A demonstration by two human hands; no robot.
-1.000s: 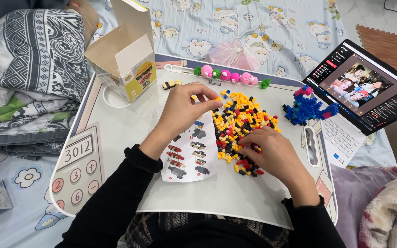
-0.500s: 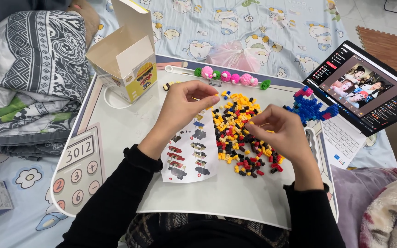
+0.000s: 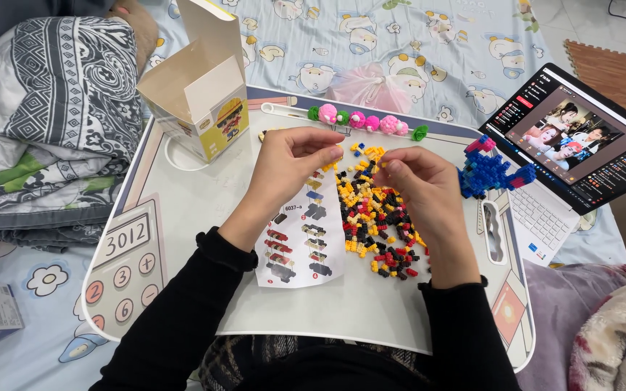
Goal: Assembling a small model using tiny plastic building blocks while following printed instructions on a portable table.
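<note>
Both hands hover close together over the white worktop, the left hand and right hand each with fingertips drawn in as if pinching a small brick, though what they grip is too small to tell. Beneath and between them lies a pile of bricks in yellow, black and red, with a printed instruction sheet under the left wrist. An open cream box with a yellow label stands beyond the left hand, a blue brick model sits just right of the right hand, and a tablet lies farther right.
</note>
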